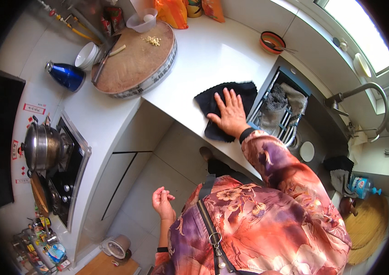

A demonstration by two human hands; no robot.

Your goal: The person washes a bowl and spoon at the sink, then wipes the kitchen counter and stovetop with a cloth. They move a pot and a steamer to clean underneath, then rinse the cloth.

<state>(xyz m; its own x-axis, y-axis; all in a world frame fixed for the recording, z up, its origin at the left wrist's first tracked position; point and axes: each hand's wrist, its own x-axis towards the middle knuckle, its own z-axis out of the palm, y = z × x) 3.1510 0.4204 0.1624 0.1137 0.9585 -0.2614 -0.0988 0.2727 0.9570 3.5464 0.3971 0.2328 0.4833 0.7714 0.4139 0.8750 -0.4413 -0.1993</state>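
My right hand (pixel 229 115) lies flat on a black cloth (pixel 246 91), palm down with the fingers spread. Under the cloth is the white countertop (pixel 194 65), close to the sink. My left hand (pixel 163 203) hangs over the floor beside my body, its fingers loosely curled and nothing visible in it. A thick round wooden chopping board (pixel 136 65) stands on the counter's corner. It carries chopped pale bits (pixel 152 41), a cleaver (pixel 105 60) at its left edge and a clear plastic bowl (pixel 142 21) with an egg-like white object inside.
A drying rack (pixel 289 118) with scouring pads spans the sink (pixel 325 137), below a curved faucet (pixel 381 89). An orange bowl (pixel 272 43) with utensils stands behind it. To the left are a blue flask (pixel 66 76), white bowls (pixel 87 55) and a steel pot (pixel 42 146) on the gas stove.
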